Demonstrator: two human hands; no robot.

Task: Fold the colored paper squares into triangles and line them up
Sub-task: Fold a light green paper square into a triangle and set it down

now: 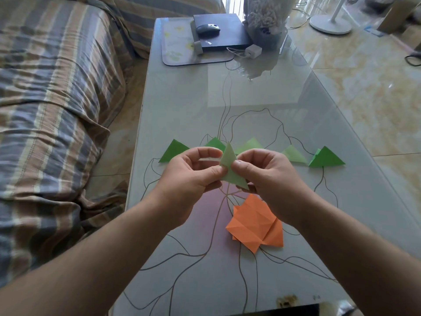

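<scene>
Five green triangles sit in a row on your glass table [273, 99]: dark [172, 151], dark [216, 143], pale [250, 145], pale [293, 155], dark [326, 158]. One stack of orange paper squares [255, 224] lies near you, below your right wrist. Your left hand [193, 174] and right hand [271, 176] pinch a sixth, pale green triangle [231, 165] between thumbs and fingers, held above the table in front of the row

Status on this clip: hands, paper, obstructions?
Left hand and right hand both pinch pale green triangle above table. Five green triangles lined up behind. Orange papers wait. Nothing obstructing.
</scene>
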